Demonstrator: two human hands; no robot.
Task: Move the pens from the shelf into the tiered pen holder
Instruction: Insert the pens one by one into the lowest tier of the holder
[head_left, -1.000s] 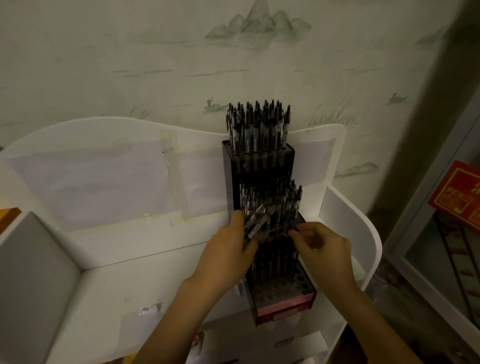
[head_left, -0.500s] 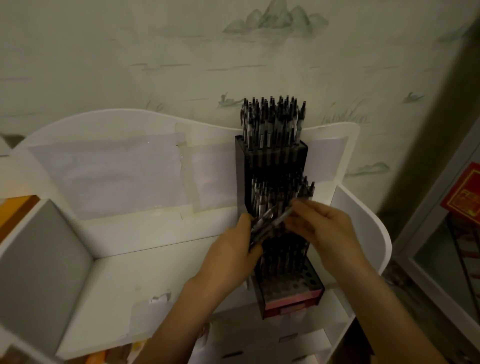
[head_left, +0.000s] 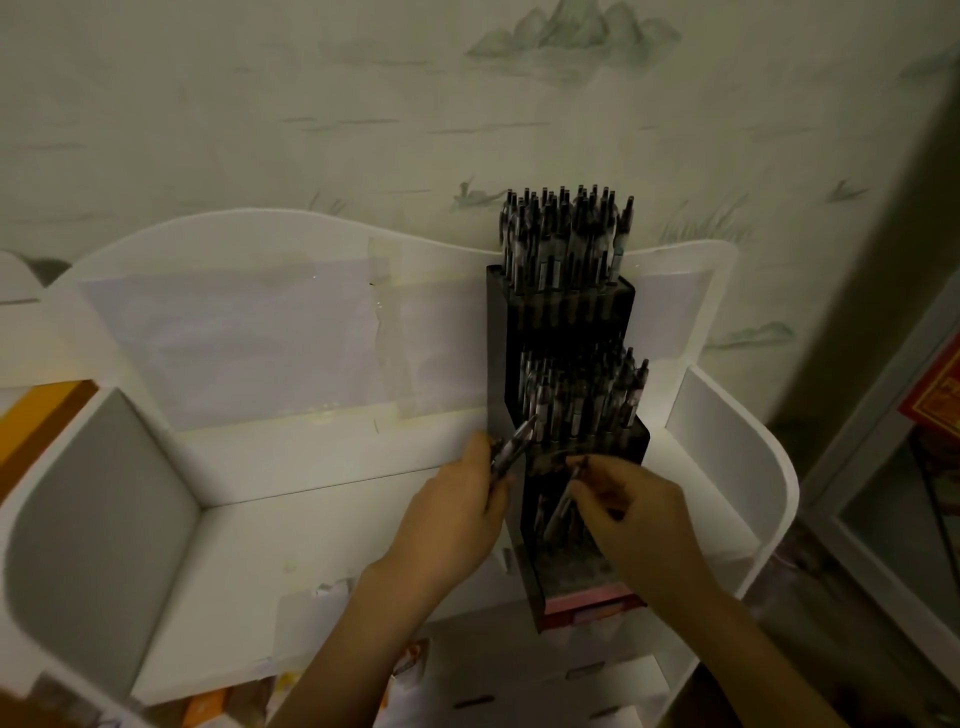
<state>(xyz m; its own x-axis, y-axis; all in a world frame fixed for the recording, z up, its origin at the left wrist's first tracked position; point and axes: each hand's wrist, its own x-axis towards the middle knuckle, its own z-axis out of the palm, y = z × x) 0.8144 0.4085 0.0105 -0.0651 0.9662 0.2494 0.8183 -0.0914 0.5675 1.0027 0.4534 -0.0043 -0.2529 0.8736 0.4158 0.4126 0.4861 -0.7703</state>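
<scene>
Head view: black tiered pen holder (head_left: 566, 332) stands at the right of the white shelf (head_left: 332, 519), top & middle tiers packed w/ pens. Left hand (head_left: 457, 514) grips a few pens (head_left: 511, 447) beside the holder – right hand (head_left: 631, 512) pinches one pen (head_left: 563, 501) over the lowest tier.

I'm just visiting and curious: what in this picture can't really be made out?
Head view, dim and blurred:
- How many pens the left hand grips: its fingers cover them.
- Lowest tier of the pen holder: the right hand, pinching one pen, hides most of it.
- Lettering on the red box: cut off by the right edge.
- Items under the white shelf: cut off below.
</scene>
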